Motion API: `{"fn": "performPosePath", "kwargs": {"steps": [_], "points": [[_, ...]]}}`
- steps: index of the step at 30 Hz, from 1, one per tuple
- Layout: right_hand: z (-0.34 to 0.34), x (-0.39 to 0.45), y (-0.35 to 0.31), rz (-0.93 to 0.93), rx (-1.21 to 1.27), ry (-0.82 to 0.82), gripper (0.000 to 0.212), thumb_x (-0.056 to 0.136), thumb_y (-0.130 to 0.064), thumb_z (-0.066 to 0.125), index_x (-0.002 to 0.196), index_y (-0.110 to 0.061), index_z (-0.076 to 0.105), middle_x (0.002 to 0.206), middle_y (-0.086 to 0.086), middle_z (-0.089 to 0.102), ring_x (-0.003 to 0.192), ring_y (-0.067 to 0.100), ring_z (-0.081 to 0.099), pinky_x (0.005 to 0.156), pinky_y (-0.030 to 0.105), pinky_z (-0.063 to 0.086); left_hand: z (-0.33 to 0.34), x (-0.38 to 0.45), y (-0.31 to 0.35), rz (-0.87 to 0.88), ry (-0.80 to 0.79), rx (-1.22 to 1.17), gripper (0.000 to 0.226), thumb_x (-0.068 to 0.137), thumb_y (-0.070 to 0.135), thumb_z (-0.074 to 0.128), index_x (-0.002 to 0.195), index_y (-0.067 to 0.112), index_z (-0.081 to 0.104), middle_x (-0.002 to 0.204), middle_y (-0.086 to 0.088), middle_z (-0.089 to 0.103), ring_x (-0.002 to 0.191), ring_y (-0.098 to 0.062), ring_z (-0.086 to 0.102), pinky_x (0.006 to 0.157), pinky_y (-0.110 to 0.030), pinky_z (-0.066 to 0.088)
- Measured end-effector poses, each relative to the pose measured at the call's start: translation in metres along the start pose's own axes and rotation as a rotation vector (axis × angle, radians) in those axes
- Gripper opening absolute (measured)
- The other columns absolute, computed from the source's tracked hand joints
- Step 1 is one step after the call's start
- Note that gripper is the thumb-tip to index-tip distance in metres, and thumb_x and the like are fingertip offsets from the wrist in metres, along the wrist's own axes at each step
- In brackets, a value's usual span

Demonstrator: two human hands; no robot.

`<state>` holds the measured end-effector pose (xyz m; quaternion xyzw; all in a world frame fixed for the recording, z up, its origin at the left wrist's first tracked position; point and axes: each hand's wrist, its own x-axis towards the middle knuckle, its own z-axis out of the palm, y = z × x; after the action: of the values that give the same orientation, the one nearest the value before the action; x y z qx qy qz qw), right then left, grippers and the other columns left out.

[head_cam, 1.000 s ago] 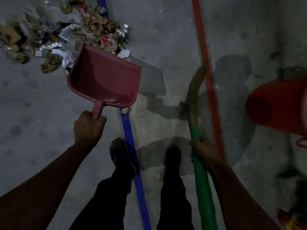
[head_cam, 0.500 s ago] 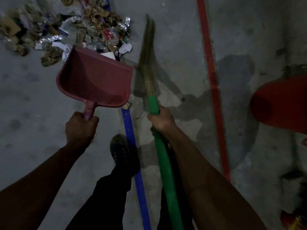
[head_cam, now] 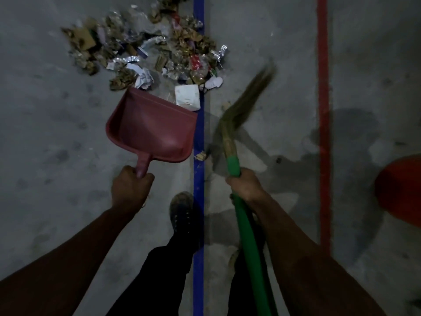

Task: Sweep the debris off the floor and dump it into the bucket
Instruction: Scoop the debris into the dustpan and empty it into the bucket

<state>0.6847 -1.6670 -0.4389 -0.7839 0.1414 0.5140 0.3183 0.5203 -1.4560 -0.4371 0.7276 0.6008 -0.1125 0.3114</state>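
A pile of debris (head_cam: 145, 49), paper, foil and cardboard scraps, lies on the grey floor ahead. My left hand (head_cam: 131, 189) grips the handle of an empty red dustpan (head_cam: 152, 128), whose mouth faces the near edge of the pile, beside a white box scrap (head_cam: 188, 96). My right hand (head_cam: 246, 185) holds the green handle of a broom (head_cam: 245, 103); its blurred bristles point up and right, right of the pile. The red bucket (head_cam: 401, 190) shows at the right edge, partly cut off.
A blue line (head_cam: 198, 137) runs down the floor between my hands, a red line (head_cam: 323, 110) further right. A small scrap (head_cam: 200, 155) lies on the blue line near the dustpan. My shoe (head_cam: 181, 210) stands beside the blue line. Dark wet patches mark the floor by the red line.
The broom swung from the right side across to the middle beside the dustpan, and its bristles now tilt right. The dustpan has stayed near the pile's edge.
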Motion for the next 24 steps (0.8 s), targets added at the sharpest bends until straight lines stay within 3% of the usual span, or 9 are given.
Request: {"fn": "performPosePath", "kwargs": {"steps": [2, 4, 8, 11, 21, 24], "points": [[0.014, 0.01, -0.028, -0.059, -0.03, -0.013, 0.015, 0.09, -0.016, 0.06, 0.104, -0.009, 0.063, 0.096, 0.014, 0.066, 0.076, 0.026, 0.064, 0.066, 0.034, 0.057, -0.001, 0.002, -0.006, -0.014, 0.005, 0.015, 0.025, 0.077, 0.03, 0.065, 0.082, 0.007, 0.055, 0.073, -0.009, 0.055, 0.068, -0.027, 0.048, 0.066, -0.033, 0.037], [0.017, 0.013, -0.053, -0.102, -0.041, 0.021, 0.019, 0.091, -0.017, 0.059, 0.108, -0.009, 0.062, 0.099, 0.014, 0.067, 0.082, 0.027, 0.067, 0.073, 0.04, 0.06, -0.003, 0.003, -0.011, -0.027, 0.013, 0.008, 0.024, 0.077, 0.029, 0.065, 0.082, 0.008, 0.055, 0.071, -0.007, 0.054, 0.065, -0.026, 0.048, 0.065, -0.032, 0.036], [-0.006, -0.01, -0.079, -0.222, -0.06, 0.09, 0.015, 0.091, -0.019, 0.057, 0.105, -0.016, 0.059, 0.088, 0.009, 0.064, 0.064, 0.019, 0.062, 0.05, 0.03, 0.054, -0.009, -0.004, -0.014, -0.055, -0.01, -0.029, 0.022, 0.079, 0.027, 0.063, 0.082, 0.006, 0.056, 0.064, -0.002, 0.053, 0.055, -0.017, 0.047, 0.055, -0.03, 0.032], [-0.029, -0.027, -0.085, -0.298, -0.104, 0.092, 0.016, 0.092, -0.022, 0.057, 0.108, -0.017, 0.058, 0.089, 0.008, 0.065, 0.066, 0.02, 0.062, 0.053, 0.03, 0.053, -0.015, -0.012, -0.009, -0.073, -0.005, -0.06, 0.023, 0.08, 0.025, 0.063, 0.085, 0.004, 0.056, 0.072, -0.008, 0.057, 0.067, -0.028, 0.051, 0.064, -0.032, 0.036], [-0.088, -0.008, -0.134, -0.514, -0.382, -0.054, 0.011, 0.088, -0.028, 0.058, 0.092, -0.034, 0.05, 0.087, 0.004, 0.061, 0.064, 0.022, 0.062, 0.046, 0.026, 0.049, -0.004, -0.04, 0.024, -0.248, -0.007, -0.153, 0.027, 0.083, 0.025, 0.062, 0.087, -0.001, 0.057, 0.081, -0.014, 0.061, 0.079, -0.03, 0.059, 0.065, -0.029, 0.036], [-0.109, 0.009, -0.141, -0.575, -0.521, -0.123, 0.015, 0.087, -0.029, 0.058, 0.1, -0.028, 0.05, 0.085, 0.003, 0.06, 0.06, 0.02, 0.062, 0.041, 0.023, 0.046, 0.007, -0.056, 0.037, -0.356, 0.037, -0.141, 0.029, 0.081, 0.027, 0.064, 0.092, 0.001, 0.056, 0.087, -0.013, 0.059, 0.084, -0.028, 0.058, 0.066, -0.029, 0.037]]}}
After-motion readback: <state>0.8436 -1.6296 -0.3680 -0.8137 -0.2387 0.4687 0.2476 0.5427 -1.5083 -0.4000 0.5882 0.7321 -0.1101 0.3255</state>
